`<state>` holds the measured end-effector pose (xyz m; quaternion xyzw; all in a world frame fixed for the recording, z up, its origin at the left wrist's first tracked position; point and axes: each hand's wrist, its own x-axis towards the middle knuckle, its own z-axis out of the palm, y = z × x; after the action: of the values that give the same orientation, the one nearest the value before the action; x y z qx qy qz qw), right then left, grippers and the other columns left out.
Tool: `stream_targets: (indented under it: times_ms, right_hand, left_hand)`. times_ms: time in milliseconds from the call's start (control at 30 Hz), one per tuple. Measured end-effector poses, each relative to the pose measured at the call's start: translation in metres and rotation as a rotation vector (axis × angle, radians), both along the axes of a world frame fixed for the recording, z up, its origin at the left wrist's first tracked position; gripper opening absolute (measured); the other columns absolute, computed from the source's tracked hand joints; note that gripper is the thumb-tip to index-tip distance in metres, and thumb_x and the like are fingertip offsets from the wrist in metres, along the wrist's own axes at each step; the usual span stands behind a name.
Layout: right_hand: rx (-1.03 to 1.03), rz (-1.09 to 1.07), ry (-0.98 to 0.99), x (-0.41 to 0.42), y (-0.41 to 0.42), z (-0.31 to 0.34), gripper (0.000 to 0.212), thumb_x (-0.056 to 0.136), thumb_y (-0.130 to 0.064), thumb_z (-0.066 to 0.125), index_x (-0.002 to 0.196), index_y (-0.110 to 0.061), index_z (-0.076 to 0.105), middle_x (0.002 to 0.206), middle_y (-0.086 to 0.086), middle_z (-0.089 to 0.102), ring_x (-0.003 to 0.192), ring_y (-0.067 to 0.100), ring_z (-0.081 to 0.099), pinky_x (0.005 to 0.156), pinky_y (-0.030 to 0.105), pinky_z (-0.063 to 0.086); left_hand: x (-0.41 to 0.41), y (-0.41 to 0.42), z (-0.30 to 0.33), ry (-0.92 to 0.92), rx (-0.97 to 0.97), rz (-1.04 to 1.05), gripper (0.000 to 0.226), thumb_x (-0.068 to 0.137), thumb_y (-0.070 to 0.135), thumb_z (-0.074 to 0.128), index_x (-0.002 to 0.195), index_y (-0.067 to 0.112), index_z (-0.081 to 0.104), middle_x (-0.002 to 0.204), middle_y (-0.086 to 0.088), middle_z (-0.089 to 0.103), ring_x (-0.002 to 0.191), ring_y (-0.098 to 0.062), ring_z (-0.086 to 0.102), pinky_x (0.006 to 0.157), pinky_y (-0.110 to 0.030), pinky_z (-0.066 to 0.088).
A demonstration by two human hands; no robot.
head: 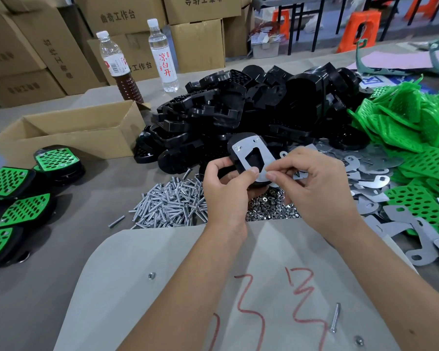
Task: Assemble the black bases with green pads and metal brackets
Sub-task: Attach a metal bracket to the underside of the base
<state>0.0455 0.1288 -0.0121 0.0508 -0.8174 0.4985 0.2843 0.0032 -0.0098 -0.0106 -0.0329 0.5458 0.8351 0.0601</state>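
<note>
My left hand (224,191) grips a black base (247,140) held up over the table, its back side facing me. A flat metal bracket (257,154) lies on that base, with two screw ends and nuts showing near its top. My right hand (312,184) pinches the lower edge of the bracket between thumb and forefinger. Behind the hands lies a big pile of black bases (251,105). Green pads (411,130) are heaped at the right, loose metal brackets (370,171) beside them. Whether a pad sits on the held base's hidden face cannot be seen.
Screws (170,202) and nuts (269,209) lie in heaps under my hands. Several finished bases with green pads (18,196) sit at the left, beside an open cardboard box (74,134). Two bottles (160,54) stand behind. A grey sheet (188,274) with red marks covers the near table.
</note>
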Motion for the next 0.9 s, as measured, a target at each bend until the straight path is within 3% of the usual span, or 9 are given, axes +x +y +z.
stream_targets:
  times_ms: [167,300,400,533,667,900]
  right_hand:
    - [0.121,-0.032,0.083,-0.0016,-0.0001,0.0013,0.008,0.088,-0.004,0.082,0.087,-0.011,0.08,0.079,-0.007,0.063,0.069,0.018,0.061,0.057,0.043,0.054]
    - [0.081,0.016,0.077,-0.0019,0.0006,0.0015,0.011,0.091,-0.002,0.078,0.089,-0.013,0.079,0.082,-0.003,0.062,0.052,0.019,0.062,0.049,0.032,0.053]
    - [0.074,0.047,0.063,-0.0019,0.0022,0.0014,0.016,0.092,0.0,0.076,0.09,-0.016,0.079,0.083,-0.003,0.061,0.052,0.018,0.062,0.049,0.024,0.052]
    - [0.051,0.031,0.044,-0.001,0.0015,0.0007,0.011,0.09,-0.003,0.079,0.088,-0.014,0.079,0.081,0.0,0.061,0.066,0.02,0.061,0.049,0.034,0.057]
    - [0.061,0.025,0.069,-0.0015,0.0006,0.0002,0.007,0.089,-0.004,0.081,0.092,-0.01,0.079,0.08,-0.004,0.063,0.068,0.019,0.06,0.06,0.045,0.056]
    - [0.002,0.127,-0.006,-0.0028,0.0062,0.0011,0.021,0.094,-0.003,0.074,0.095,-0.023,0.081,0.088,-0.002,0.061,0.054,0.021,0.063,0.055,0.023,0.051]
  left_hand:
    - [0.0005,-0.0001,0.0017,-0.022,0.024,-0.003,0.033,0.089,-0.007,0.072,0.117,0.005,0.06,0.108,-0.028,0.075,0.083,-0.027,0.077,0.067,-0.033,0.062]
    - [-0.0004,-0.0011,0.0037,-0.026,0.032,-0.015,0.032,0.089,-0.008,0.071,0.118,0.003,0.06,0.107,-0.027,0.075,0.081,-0.028,0.077,0.065,-0.032,0.061]
    - [-0.0011,-0.0017,0.0039,-0.024,0.023,-0.019,0.031,0.089,-0.007,0.071,0.117,0.003,0.06,0.107,-0.028,0.075,0.081,-0.028,0.077,0.065,-0.032,0.061]
    - [-0.0002,-0.0016,0.0022,-0.015,0.0,-0.013,0.032,0.089,-0.006,0.072,0.117,0.005,0.061,0.107,-0.028,0.075,0.08,-0.026,0.077,0.066,-0.031,0.061]
    - [0.0001,-0.0011,0.0014,-0.012,-0.006,-0.01,0.032,0.089,-0.005,0.072,0.117,0.005,0.061,0.109,-0.029,0.074,0.08,-0.026,0.077,0.067,-0.031,0.061]
    - [-0.0004,-0.0013,0.0015,-0.021,-0.011,-0.035,0.034,0.09,-0.005,0.072,0.12,0.004,0.06,0.108,-0.028,0.074,0.081,-0.027,0.076,0.067,-0.032,0.061]
